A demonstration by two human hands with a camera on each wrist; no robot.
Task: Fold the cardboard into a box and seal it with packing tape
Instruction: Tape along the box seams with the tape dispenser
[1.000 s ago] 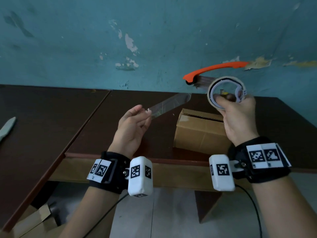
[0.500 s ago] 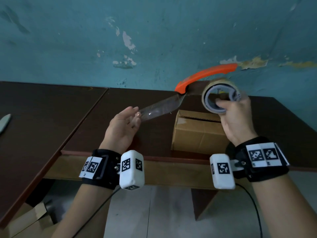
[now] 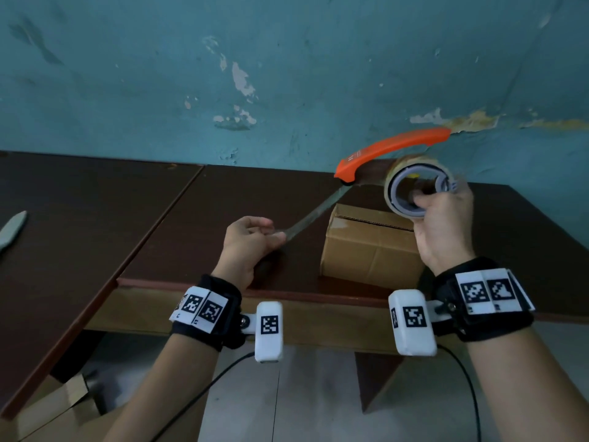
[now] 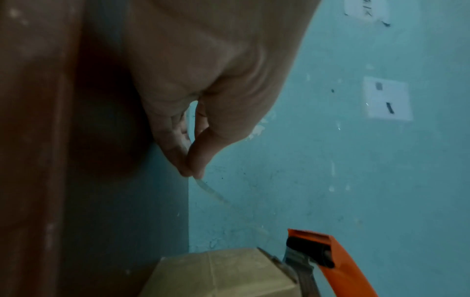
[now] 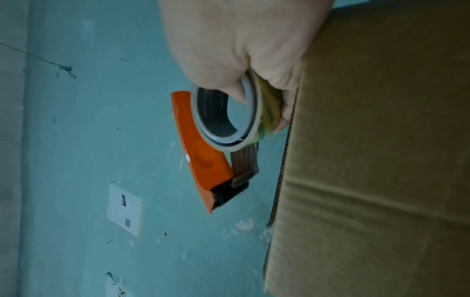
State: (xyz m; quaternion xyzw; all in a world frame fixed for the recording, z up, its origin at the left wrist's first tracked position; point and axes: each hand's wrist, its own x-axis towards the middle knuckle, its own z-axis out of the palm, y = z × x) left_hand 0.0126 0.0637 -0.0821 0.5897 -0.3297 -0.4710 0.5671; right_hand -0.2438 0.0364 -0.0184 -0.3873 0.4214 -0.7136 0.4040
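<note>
A small folded cardboard box (image 3: pixel 366 247) stands near the front edge of the dark brown table (image 3: pixel 255 199); it also shows in the wrist views (image 4: pixel 223 273) (image 5: pixel 376 160). My right hand (image 3: pixel 441 224) grips a tape roll (image 3: pixel 414 186) in an orange dispenser (image 3: pixel 392 148) just above the box's back. A clear tape strip (image 3: pixel 312 215) runs from the dispenser down-left to my left hand (image 3: pixel 251 240), which pinches its end (image 4: pixel 193 172) low over the table, left of the box.
A teal wall (image 3: pixel 287 74) with peeling paint backs the table. A second dark table (image 3: pixel 63 234) adjoins on the left, with a grey flat object (image 3: pixel 12 228) at its left edge. Cardboard pieces (image 3: pixel 57 406) lie on the floor below.
My left hand has drawn the tape end down and left, close to the tabletop. The right hand with the dispenser has lowered toward the box top.
</note>
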